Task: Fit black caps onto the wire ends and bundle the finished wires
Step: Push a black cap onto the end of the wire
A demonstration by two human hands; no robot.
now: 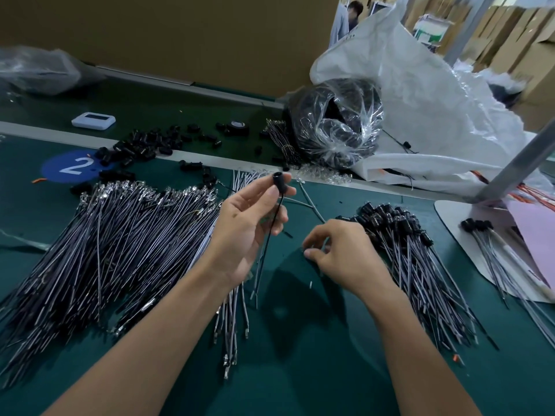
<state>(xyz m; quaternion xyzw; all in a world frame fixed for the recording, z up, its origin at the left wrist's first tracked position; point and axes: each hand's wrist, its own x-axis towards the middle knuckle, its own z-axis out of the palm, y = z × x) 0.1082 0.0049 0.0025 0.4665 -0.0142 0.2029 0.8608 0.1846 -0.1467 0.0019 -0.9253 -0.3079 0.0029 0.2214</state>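
Nearest you, a small loose bunch of wires (231,319) lies on the green mat (300,379), running under your left wrist. Your left hand (246,232) is raised, palm toward you. Its thumb and forefinger pinch a black cap (277,179), and the held wire (265,250) hangs down across the palm, lower end free. Your right hand (339,250) sits lower and to the right of that grip, knuckles up, fingers curled, tips down at the mat. Can't tell if it has anything pinched. Just right of the right hand: pile of capped wires (420,265), caps at the far end. Left of the left hand: big fan of uncapped wires (105,244), metal terminals at the far end. Farther right, a smaller capped bunch (486,244) on a white board (450,214). Beyond the held cap: loose caps (141,147) scattered to the left, blue "2" sticker (72,167), clear bag of black parts (336,124) to the right, white sack (435,94) behind it.
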